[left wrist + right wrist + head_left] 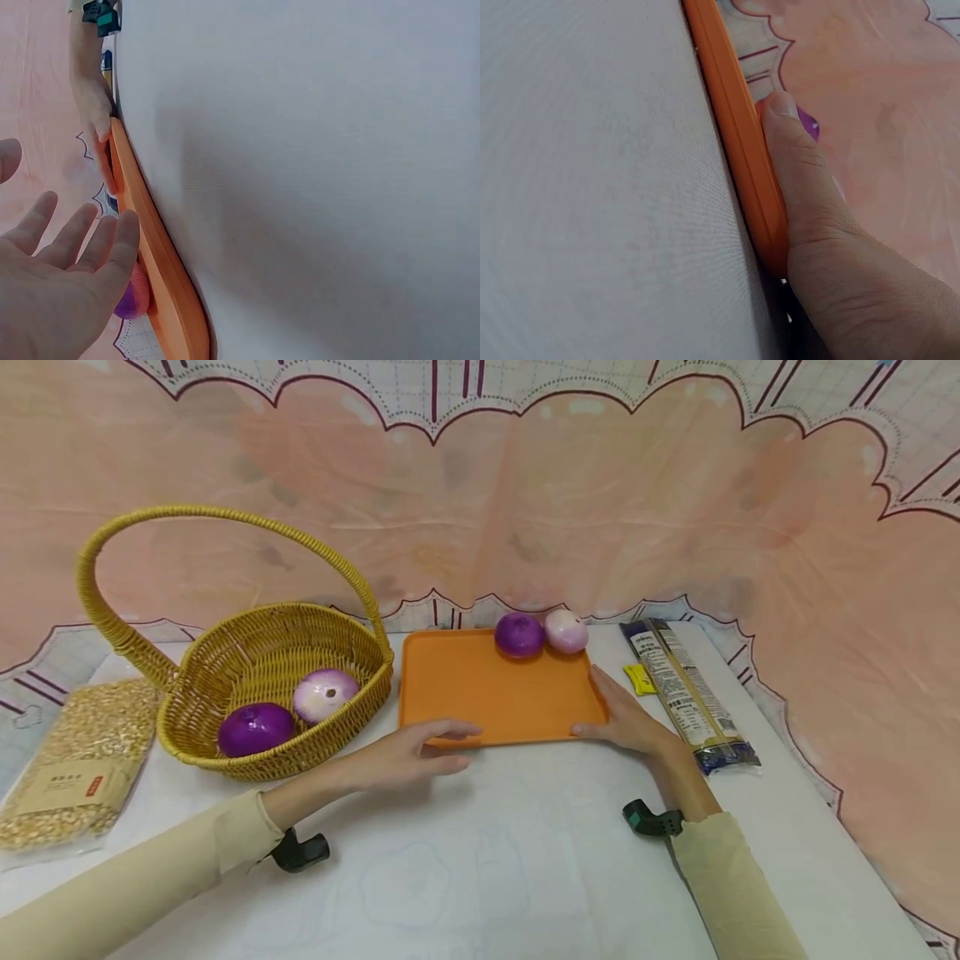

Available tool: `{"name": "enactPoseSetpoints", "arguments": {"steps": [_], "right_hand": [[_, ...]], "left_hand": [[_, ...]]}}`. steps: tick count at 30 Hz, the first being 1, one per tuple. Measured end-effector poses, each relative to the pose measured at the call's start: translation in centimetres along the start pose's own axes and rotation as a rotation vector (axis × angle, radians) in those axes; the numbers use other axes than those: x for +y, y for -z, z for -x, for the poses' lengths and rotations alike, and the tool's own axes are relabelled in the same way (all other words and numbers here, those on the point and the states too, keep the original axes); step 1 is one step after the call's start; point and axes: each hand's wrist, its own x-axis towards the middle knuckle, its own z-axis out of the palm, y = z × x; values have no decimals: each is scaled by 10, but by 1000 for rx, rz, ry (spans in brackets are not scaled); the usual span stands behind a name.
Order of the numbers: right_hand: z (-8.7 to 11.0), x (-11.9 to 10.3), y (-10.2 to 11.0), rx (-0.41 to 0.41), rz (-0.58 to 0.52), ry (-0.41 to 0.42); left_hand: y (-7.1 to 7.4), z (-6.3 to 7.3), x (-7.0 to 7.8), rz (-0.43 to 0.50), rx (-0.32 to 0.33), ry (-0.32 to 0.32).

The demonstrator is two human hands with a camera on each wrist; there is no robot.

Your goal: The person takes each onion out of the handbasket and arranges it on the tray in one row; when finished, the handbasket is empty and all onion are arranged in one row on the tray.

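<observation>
An orange tray (480, 685) lies on the table, with a purple onion (519, 636) and a pale onion (566, 632) at its back right. My right hand (630, 714) is at the tray's front right corner, fingers extended along the right side and thumb beside the front rim; in the right wrist view the thumb (799, 165) lies along the orange edge. The left hand (408, 756) is by the front left corner, fingers straight and spread, overlapping the rim in the head view. Nothing sits in the left palm (52, 300) in the left wrist view.
A yellow wicker basket (360, 714) with a tall handle stands at left, holding a purple onion (257, 729) and a pale one (325, 695). Left of it lies a bag of grains (82, 760). On the right are a long noodle-like packet (686, 693) and a small yellow packet (640, 679).
</observation>
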Motion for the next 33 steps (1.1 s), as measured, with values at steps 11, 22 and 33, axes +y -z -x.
{"name": "enactPoseSetpoints", "arguments": {"steps": [11,22,33], "right_hand": [[1,-2,2,-7,-24,-17],[0,-1,1,-5,-7,-17],[0,-2,-1,-6,-12,-23]], "left_hand": [[1,10,4,-4,-83,-4],[8,26,11,-97,-171,29],[13,41,14,-130,-234,81]]}}
